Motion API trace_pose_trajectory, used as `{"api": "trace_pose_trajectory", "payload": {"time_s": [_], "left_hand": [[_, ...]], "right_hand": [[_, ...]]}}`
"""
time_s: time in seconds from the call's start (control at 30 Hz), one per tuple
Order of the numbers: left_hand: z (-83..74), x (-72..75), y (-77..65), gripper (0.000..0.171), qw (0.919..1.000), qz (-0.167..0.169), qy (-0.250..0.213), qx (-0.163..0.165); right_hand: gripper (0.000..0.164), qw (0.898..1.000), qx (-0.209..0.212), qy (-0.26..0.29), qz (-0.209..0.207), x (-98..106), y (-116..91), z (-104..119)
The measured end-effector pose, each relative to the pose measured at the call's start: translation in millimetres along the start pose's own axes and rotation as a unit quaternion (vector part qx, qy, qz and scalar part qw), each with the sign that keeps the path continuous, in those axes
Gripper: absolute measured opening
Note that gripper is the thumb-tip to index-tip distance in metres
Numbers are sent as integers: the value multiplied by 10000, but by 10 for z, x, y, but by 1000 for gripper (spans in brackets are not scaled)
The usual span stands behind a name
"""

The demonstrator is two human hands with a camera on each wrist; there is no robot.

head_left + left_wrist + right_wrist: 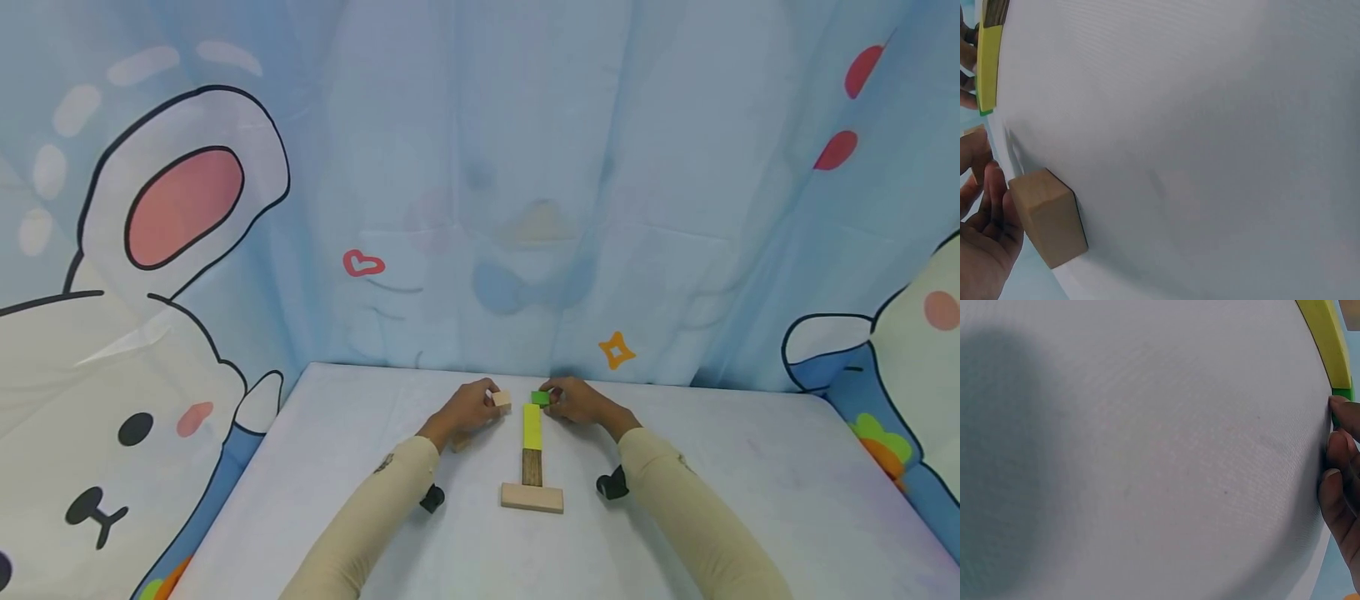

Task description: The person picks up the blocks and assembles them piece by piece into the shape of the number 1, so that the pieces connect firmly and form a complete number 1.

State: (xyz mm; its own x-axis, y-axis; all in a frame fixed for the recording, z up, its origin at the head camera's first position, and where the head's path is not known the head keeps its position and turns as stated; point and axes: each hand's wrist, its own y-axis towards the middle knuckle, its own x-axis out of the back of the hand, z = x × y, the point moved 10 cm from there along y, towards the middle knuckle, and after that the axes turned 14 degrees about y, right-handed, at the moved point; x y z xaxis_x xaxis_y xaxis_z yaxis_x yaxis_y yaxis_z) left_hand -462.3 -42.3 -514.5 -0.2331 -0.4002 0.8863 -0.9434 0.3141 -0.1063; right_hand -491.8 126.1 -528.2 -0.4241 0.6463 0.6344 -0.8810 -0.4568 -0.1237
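My left hand [467, 408] pinches a small pale wooden block [502, 399] just left of the row of blocks. Close to that hand, a larger wooden block [1054, 215] stands on the table, partly hidden in the head view. With thumb and fingers, my right hand [577, 402] pinches a green block [540, 398] at the far end of a yellow block [532, 427]. Nearer to me the yellow block meets a dark brown wooden block [532, 467]. A wide pale wooden block [532, 498] lies crosswise at the near end, forming an upside-down T.
A white cloth covers the table [675, 517]. Behind its far edge hangs a light blue curtain [525, 125] printed with cartoon figures. Dark wrist devices show beside both forearms.
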Motion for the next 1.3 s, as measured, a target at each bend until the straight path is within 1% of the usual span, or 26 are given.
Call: {"api": "trace_pose_trajectory", "payload": {"time_s": [0.17,0.3,0.47,0.73,0.87,1.03,1.17,1.27,1.3], "left_hand": [[-43,-20,41,36,10000,-58,28,23],[-89,-21,61,36,9999,-94,82,2],[-122,-9,81,35,9999,-168,4,20],[-154,-26,128,33,9996,-204,-111,153],[-185,-39,155,33,9995,-253,-129,127],[-219,-62,183,34,9995,-274,-42,124],[-238,-66,189,33,9994,-266,-66,195],[-255,-67,196,32,9994,-268,-27,231],[-261,-66,197,32,9993,-274,23,237]], "right_hand": [[38,10000,24,-67,-38,10,-8,11],[38,10000,32,-67,-55,15,-3,-7],[39,9999,115,-32,8,4,5,-23],[38,10000,39,24,-29,1,35,-69],[37,9999,101,4,-34,-2,29,-52],[37,9998,175,132,2,-2,9,-29],[36,9991,386,147,91,8,-39,48],[36,9990,396,154,133,12,-56,80],[35,9993,332,153,127,11,-50,70]]}}
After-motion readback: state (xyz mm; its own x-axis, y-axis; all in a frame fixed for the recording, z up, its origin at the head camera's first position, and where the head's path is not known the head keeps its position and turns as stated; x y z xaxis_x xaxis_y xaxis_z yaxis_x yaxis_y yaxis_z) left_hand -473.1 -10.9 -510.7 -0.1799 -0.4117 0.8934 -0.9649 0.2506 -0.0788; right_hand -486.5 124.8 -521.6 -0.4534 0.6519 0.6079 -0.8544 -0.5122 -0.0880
